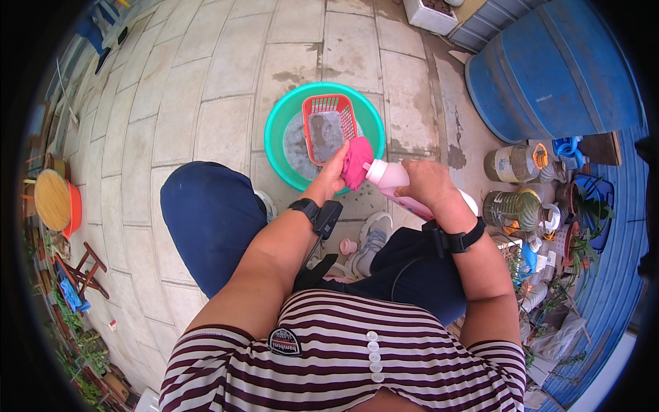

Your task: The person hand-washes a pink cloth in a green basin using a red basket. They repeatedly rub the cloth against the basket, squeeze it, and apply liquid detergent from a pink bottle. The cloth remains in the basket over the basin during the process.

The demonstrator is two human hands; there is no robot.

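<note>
My left hand (pixel 333 174) grips a bright pink cloth (pixel 358 164) above the near rim of a green plastic basin (pixel 271 141). A pink and white plastic bottle (pixel 389 175) lies tilted in my right hand (pixel 428 184), its spout pointing at the cloth. Whether liquid leaves the spout I cannot tell. In the basin, a red plastic basket (pixel 307 129) sits in foamy grey water (pixel 296 147). A small pink cap (pixel 348 245) rests on the ground beside my shoe (pixel 375 238).
A large blue barrel (pixel 551 77) stands at the right. Below it are several large plastic bottles (pixel 515 164) and potted plants (pixel 582 247). At the left are an orange basin (pixel 75 211) with a round wooden board (pixel 51 200) and a folding wooden stool (pixel 85 273). A person (pixel 95 36) is at the far left.
</note>
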